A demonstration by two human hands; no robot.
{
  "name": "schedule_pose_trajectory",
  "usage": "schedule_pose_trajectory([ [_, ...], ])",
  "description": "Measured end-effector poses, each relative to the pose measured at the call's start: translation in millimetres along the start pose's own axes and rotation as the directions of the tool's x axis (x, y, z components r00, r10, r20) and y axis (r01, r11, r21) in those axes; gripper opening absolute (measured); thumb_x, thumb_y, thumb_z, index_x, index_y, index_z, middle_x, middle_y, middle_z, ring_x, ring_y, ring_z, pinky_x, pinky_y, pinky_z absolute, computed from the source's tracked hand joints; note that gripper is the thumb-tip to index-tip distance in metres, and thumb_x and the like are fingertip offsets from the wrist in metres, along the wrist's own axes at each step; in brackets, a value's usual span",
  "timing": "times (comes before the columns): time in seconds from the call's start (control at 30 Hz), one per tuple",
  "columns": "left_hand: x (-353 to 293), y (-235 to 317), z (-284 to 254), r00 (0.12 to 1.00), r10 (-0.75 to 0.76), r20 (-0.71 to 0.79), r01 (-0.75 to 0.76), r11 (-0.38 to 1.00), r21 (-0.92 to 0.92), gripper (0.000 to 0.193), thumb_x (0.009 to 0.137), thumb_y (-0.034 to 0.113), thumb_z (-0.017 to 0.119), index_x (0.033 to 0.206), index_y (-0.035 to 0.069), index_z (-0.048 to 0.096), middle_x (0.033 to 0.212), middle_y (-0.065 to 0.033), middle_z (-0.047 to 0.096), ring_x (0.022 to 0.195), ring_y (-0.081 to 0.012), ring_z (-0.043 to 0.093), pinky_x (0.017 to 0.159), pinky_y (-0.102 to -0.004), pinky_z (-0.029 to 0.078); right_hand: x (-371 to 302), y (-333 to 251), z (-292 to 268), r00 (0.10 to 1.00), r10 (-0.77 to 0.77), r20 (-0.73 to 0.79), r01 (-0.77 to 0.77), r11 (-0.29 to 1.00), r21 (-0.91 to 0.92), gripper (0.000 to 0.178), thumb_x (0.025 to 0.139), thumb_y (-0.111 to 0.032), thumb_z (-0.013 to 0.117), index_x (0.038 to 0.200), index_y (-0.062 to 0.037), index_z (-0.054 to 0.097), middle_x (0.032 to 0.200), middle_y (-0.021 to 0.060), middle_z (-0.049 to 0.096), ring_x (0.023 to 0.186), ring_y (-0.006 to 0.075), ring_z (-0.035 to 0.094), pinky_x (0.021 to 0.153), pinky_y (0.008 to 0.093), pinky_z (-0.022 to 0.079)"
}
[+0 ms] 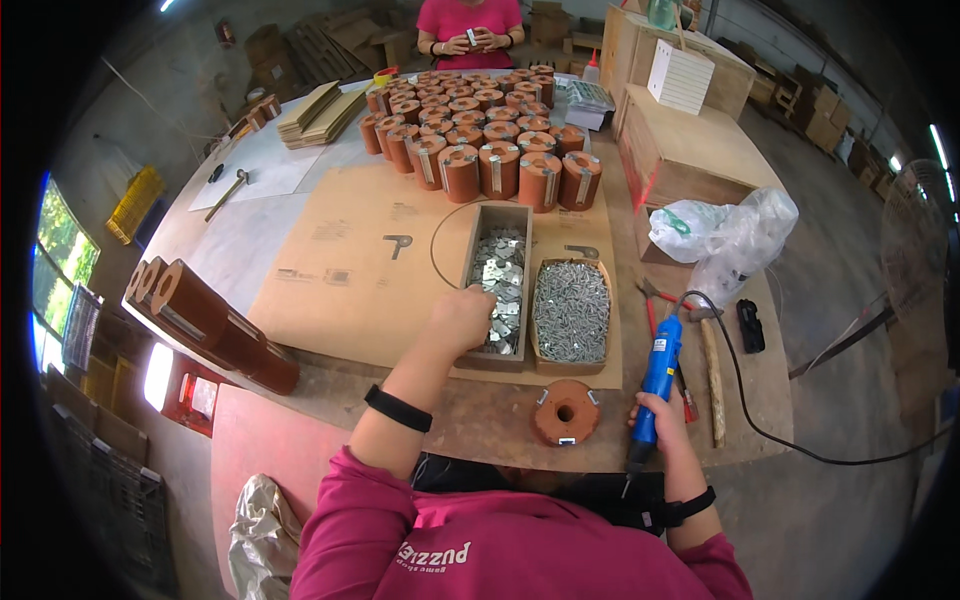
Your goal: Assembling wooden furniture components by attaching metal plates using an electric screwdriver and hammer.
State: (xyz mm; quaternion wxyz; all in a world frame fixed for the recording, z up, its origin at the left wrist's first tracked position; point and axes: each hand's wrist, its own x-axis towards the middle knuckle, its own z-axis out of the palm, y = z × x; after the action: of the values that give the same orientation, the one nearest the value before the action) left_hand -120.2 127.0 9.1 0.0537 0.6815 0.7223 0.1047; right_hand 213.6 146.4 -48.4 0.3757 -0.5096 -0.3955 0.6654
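My left hand [464,318] reaches into a long wooden box [480,220] of small flat metal plates [503,265]. Its fingers are curled at the plates; whether one is between them is hidden. My right hand [660,420] is wrapped around a blue electric screwdriver [660,370], its bit pointing down past the table's front edge. Between my arms a round reddish-brown block [566,425] with a centre hole stands on the table, with small metal pieces at its rim. Beside the wooden box is an open container of screws [572,310].
Rows of similar brown cylinders [460,170] fill the far table; more lie stacked at left [205,310]. Right of the screwdriver are a hammer [712,370], red-handled pliers [652,300], plastic bags [735,235] and a black cord [770,420]. Another person [470,25] works opposite.
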Motion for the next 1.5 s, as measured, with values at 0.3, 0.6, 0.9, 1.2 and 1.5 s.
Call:
schedule_pose_trajectory([
  [0.3, -2, -7, 6, 0.987, -0.070, -0.147, 0.033, 0.970, -0.241, 0.011, 0.073, 0.009, 0.055, 0.079, 0.003, 0.060, 0.072, -0.0112, 0.059, 0.065, -0.0253, 0.058, 0.061, -0.0347, 0.046, -1, 0, -2, 1.000, -0.011, 0.020, 0.012, 0.999, -0.034, 0.037, 0.070, -0.008, 0.061, 0.100, -0.0015, 0.042, 0.072, 0.0088, 0.051, 0.053, 0.0181, 0.055, 0.047, 0.0317, 0.050],
  [0.6, -66, 75, -12, 0.966, 0.049, -0.253, -0.242, 0.514, -0.823, 0.013, 0.075, 0.003, 0.058, 0.086, 0.002, 0.063, 0.074, -0.0073, 0.061, 0.069, -0.0200, 0.057, 0.065, -0.0305, 0.044, -2, 0, -3, 0.999, -0.024, 0.025, 0.025, 1.000, -0.019, 0.036, 0.070, -0.008, 0.062, 0.099, -0.0018, 0.042, 0.071, 0.0081, 0.051, 0.051, 0.0167, 0.055, 0.047, 0.0308, 0.050],
  [0.9, -97, 114, 10, 0.855, 0.254, -0.453, -0.467, 0.757, -0.457, 0.013, 0.064, 0.002, 0.064, 0.077, 0.006, 0.062, 0.072, -0.0042, 0.058, 0.072, -0.0225, 0.051, 0.068, -0.0328, 0.038, -5, 0, 0, 0.998, -0.064, 0.017, 0.064, 0.997, -0.043, 0.036, 0.070, -0.010, 0.062, 0.099, -0.0011, 0.042, 0.071, 0.0080, 0.051, 0.051, 0.0159, 0.055, 0.047, 0.0293, 0.049],
  [1.2, -106, 115, 12, 0.873, 0.190, -0.449, -0.387, 0.829, -0.403, 0.021, 0.063, 0.009, 0.067, 0.083, 0.006, 0.061, 0.095, -0.0063, 0.054, 0.090, -0.0270, 0.047, 0.079, -0.0381, 0.035, -5, 0, 2, 0.998, -0.060, -0.003, 0.060, 0.995, -0.074, 0.036, 0.070, -0.010, 0.062, 0.099, -0.0006, 0.042, 0.071, 0.0077, 0.052, 0.052, 0.0156, 0.056, 0.048, 0.0291, 0.049],
  [1.5, -112, 110, 22, 0.853, 0.254, -0.455, -0.439, 0.821, -0.365, 0.030, 0.062, 0.017, 0.072, 0.088, 0.008, 0.062, 0.104, -0.0082, 0.054, 0.103, -0.0298, 0.044, 0.090, -0.0455, 0.032, -6, -1, 3, 0.999, -0.053, -0.012, 0.051, 0.995, -0.081, 0.036, 0.070, -0.010, 0.062, 0.100, -0.0009, 0.042, 0.071, 0.0078, 0.052, 0.052, 0.0157, 0.056, 0.048, 0.0292, 0.049],
])
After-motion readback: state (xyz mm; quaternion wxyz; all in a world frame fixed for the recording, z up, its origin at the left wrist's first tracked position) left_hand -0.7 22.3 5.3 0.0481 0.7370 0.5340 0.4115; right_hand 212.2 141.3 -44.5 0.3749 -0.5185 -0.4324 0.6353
